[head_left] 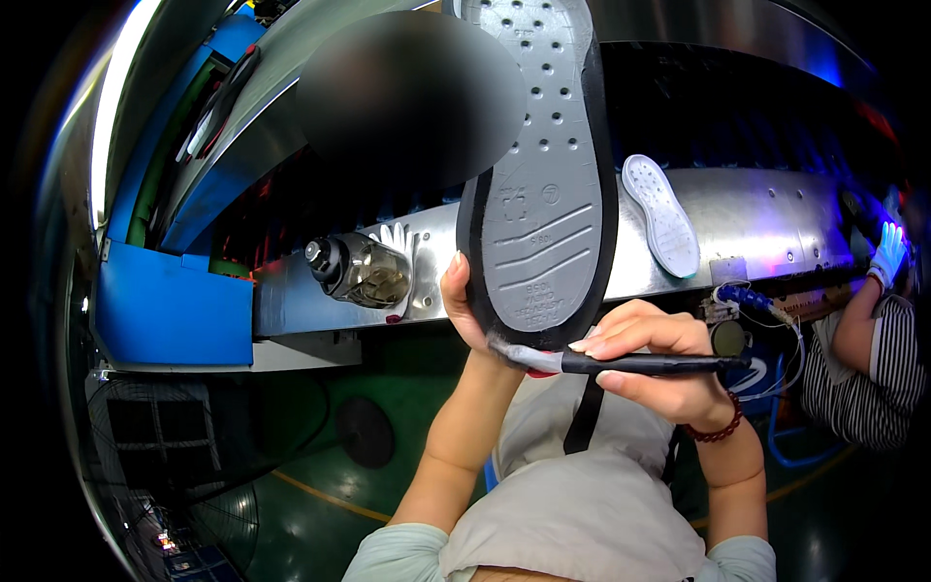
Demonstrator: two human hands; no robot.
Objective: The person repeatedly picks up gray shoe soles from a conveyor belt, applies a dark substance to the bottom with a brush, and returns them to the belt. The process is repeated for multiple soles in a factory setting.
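A large shoe sole point(543, 194), grey inside with rows of small dimples and slanted ridges and a black rim, stands upright in front of me. My left hand point(465, 306) grips it near the heel, fingertips along its left edge; the rest of the grip is behind the sole. Between the thumb and fingers of my right hand point(659, 354) is a brush point(645, 364) with a black handle. Its pale, dark-stained tip touches the bottom of the heel, close to my left hand. A bit of red shows just under the tip.
Beyond lies a metal ledge point(732, 209) bearing a smaller pale sole point(661, 215), a clear bottle with a black cap point(364, 270) and a white glove point(400, 247). A blue machine point(175, 306) stands left. At right, another person's gloved hand point(887, 254) reaches in. A blurred patch hides the upper middle.
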